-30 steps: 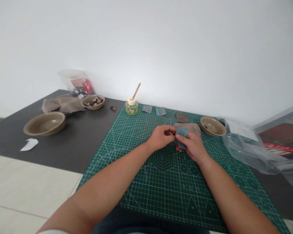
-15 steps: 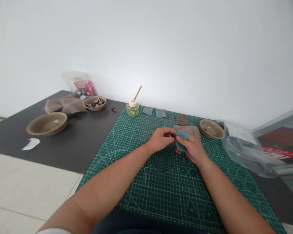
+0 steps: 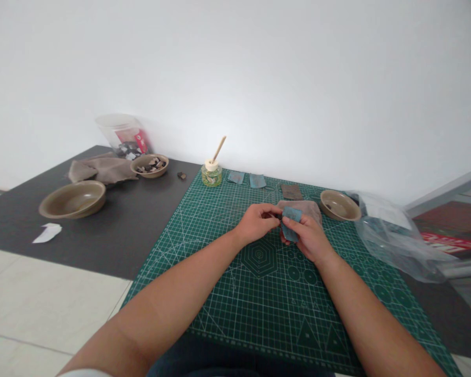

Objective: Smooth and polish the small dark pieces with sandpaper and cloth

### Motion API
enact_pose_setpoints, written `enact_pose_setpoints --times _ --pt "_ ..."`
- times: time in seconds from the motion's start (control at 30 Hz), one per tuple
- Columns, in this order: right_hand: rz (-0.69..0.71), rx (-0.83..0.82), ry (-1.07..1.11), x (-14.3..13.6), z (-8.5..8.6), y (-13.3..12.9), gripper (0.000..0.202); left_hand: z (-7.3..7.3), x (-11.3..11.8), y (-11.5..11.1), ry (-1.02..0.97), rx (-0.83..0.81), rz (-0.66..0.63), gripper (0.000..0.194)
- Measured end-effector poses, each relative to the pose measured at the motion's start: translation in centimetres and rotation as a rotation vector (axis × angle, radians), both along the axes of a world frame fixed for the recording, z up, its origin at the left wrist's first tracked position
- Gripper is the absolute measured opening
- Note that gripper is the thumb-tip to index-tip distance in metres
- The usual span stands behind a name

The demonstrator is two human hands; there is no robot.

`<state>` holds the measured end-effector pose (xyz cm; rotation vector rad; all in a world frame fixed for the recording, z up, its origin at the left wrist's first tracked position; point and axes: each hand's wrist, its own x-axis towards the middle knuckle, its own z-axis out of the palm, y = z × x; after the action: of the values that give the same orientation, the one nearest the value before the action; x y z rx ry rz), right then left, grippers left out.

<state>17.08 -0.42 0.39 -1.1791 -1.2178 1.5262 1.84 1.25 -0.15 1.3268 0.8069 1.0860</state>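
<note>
My right hand [image 3: 308, 238] grips a small blue sheet [image 3: 291, 224] that looks like sandpaper, its thumb pressed on the face. Close by on the left, my left hand [image 3: 259, 222] pinches a small dark piece [image 3: 279, 217] against the sheet's edge; fingers hide most of it. Behind the hands, a folded brownish cloth [image 3: 306, 208] lies on the green cutting mat [image 3: 215, 262]. Two more blue sheets [image 3: 236, 177] with brownish marks and a brown square sheet [image 3: 291, 191] lie along the mat's back edge.
A glass jar [image 3: 211, 175] with a stick stands at the mat's back left. Left are a bowl of chips [image 3: 150, 166], a larger bowl [image 3: 73, 200], a cloth [image 3: 102, 168], a clear tub [image 3: 121, 136] and white paper [image 3: 47, 233]. Right: a bowl [image 3: 339, 206] and plastic bag [image 3: 392, 241].
The view has shifted slightly, so everything sits a little further left and up. Both hands keep the same hold on the blue sheet and the small piece.
</note>
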Motion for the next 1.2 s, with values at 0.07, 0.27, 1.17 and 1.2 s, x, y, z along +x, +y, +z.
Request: enact_pose_setpoints --times 0.07,0.27,1.17,1.2 --pt "0.002 0.004 0.004 0.07 -0.15 0.04 0.031 -0.05 0.05 0.03 -0.004 0.013 0.000 0.023" --pt "-0.007 0.004 -0.006 0.07 -0.22 0.09 0.031 0.14 0.12 0.04 0.003 -0.036 -0.001 0.028" --pt "0.029 0.033 -0.082 0.14 -0.24 0.10 0.030 -0.35 0.00 0.21 0.092 0.062 -0.051 0.026" --pt "0.030 0.034 -0.079 0.16 -0.24 0.09 0.029 -0.29 0.01 0.20 0.087 0.051 -0.052 0.026"
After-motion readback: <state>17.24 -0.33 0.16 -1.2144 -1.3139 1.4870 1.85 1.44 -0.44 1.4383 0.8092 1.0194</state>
